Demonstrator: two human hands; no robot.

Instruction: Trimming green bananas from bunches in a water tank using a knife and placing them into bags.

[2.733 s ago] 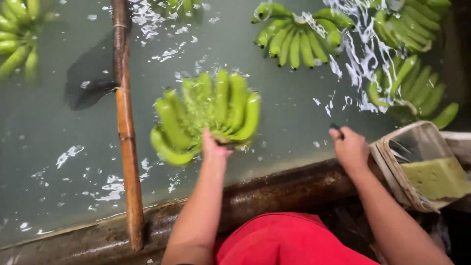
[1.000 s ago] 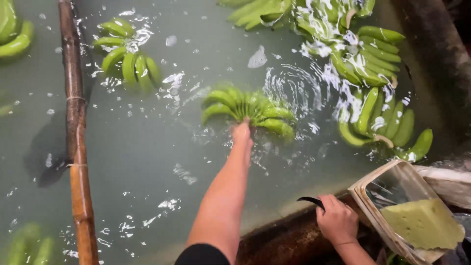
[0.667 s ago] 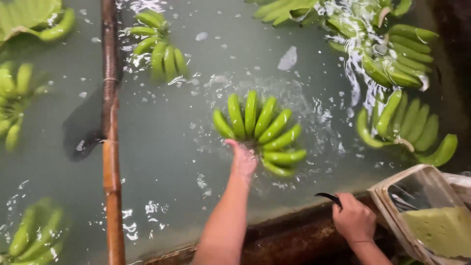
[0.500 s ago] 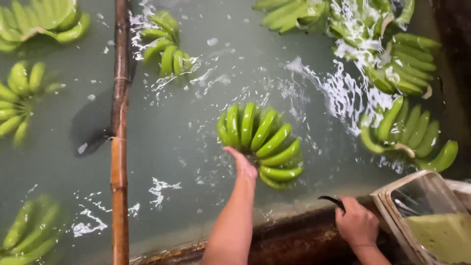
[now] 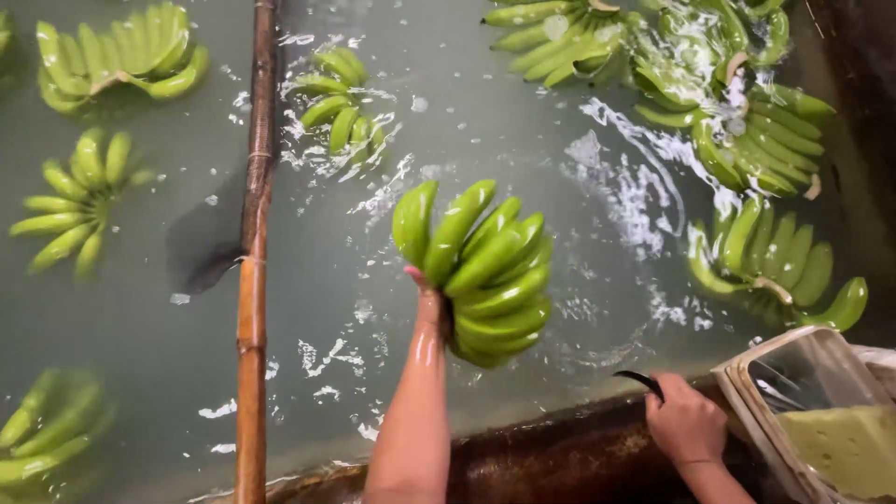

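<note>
My left hand (image 5: 427,301) grips a bunch of green bananas (image 5: 481,266) by its crown and holds it up out of the water, dripping. My right hand (image 5: 686,425) rests on the dark near rim of the tank (image 5: 551,448), closed around a small curved black knife (image 5: 642,382) whose blade points left. Grey-green wash water (image 5: 345,280) lies under the lifted bunch.
Several other green banana bunches float: at the left (image 5: 79,201), far left top (image 5: 117,56), top middle (image 5: 341,103), and a cluster at the right (image 5: 765,159). A bamboo pole (image 5: 252,261) crosses the tank front to back. A clear tub with yellow-green liquid (image 5: 821,420) stands at lower right.
My left hand has taken the floating bunch by the crown and lifted it up out of the water toward me. My right hand with the knife has stayed on the rim.
</note>
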